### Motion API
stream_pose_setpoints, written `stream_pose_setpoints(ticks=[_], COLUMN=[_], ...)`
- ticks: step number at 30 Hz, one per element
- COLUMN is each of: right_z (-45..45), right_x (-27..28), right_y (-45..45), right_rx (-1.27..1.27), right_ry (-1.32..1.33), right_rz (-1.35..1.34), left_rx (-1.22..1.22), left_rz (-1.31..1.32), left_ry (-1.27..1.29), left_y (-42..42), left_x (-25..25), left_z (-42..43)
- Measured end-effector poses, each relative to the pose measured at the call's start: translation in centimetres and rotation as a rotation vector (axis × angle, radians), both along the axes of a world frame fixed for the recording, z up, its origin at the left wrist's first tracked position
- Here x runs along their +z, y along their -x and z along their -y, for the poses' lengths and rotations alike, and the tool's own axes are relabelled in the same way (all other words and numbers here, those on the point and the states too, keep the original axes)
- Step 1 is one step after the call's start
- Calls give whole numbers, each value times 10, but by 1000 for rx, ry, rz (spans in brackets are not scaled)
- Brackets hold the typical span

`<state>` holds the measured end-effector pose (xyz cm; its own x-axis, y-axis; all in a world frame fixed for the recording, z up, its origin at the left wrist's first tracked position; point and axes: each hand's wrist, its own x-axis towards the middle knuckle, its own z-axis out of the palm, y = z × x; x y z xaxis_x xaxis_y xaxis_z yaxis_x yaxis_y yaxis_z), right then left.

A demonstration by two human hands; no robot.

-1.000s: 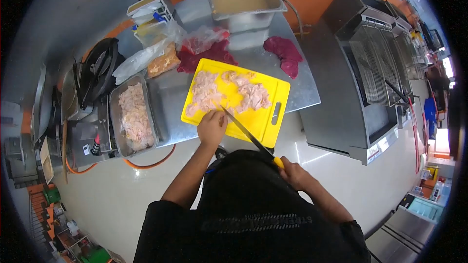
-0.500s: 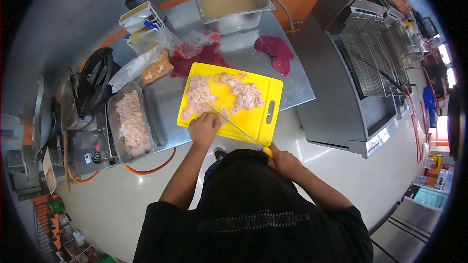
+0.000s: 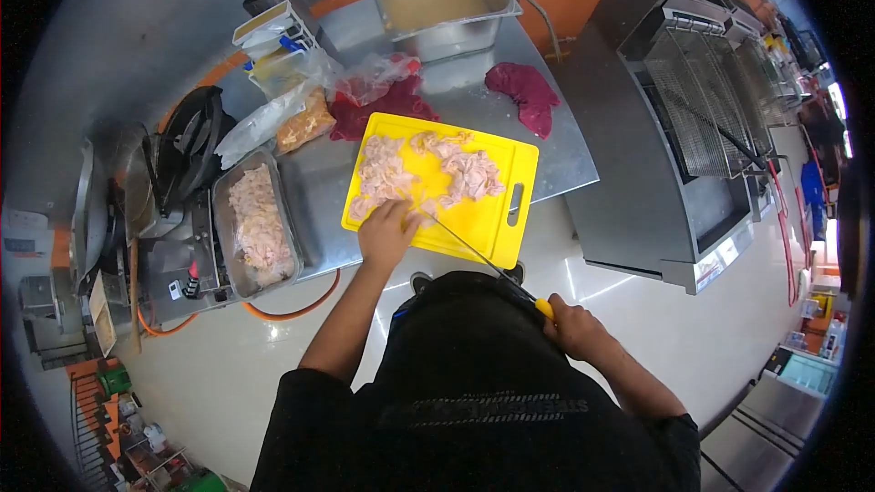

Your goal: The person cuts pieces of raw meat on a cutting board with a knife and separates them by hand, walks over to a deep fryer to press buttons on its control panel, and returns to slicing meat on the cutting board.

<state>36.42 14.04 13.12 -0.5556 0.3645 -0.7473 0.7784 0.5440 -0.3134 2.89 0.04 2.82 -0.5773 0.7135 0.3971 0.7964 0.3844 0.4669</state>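
My right hand [image 3: 576, 328] is wrapped around the yellow handle of a long knife [image 3: 480, 256]. Its thin blade slants up and left, with the tip over the lower edge of the yellow cutting board [image 3: 499, 226], close to my left fingers. My left hand [image 3: 386, 233] rests at the board's lower left, fingers bent and pressed down on raw chicken; the piece beneath is mostly hidden. One pile of pale raw chicken [image 3: 383, 169] spreads just above that hand. A second heap of chicken pieces [image 3: 472, 173] lies on the board's right half.
Left of the board stands a clear tub of raw chicken [image 3: 258, 223]. Behind are a bag of orange-brown food [image 3: 305, 123], a dark red cloth [image 3: 387, 109], another red cloth [image 3: 526, 98] and a steel pan of cloudy liquid [image 3: 437, 5]. A fryer with wire baskets [image 3: 697, 100] is at right.
My right hand has pulled back to the lower right, drawing the knife along and its tip off the chicken pile. My left hand stays on the chicken. The whole view has shifted slightly.
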Motion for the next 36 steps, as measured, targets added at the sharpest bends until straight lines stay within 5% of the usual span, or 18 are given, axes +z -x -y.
stream_pose_setpoints(ticks=[9,11,13,20,30,34,36], right_z=[-1,2,3,-15,-44,-50,-52], right_x=[-25,-23,-15,17,-25,-46,-53], right_y=[12,12,14,-3,16,35,42], right_rx=[31,16,-2,-96,-282,-278,-277], right_ry=[-50,-42,-26,99,-286,-327,-347], right_rz=[-112,-107,-65,-201,-443,-457,-484], left_rx=[-48,89,111,-25,-83,-59,-55], left_rz=[157,228,278,58,-289,-312,4], left_ry=[297,-50,-28,189,584,562,299], left_y=[4,18,26,42,35,39,37], left_x=[-9,-4,19,20,15,9,15], left_z=[23,26,18,-20,-65,-64,-61])
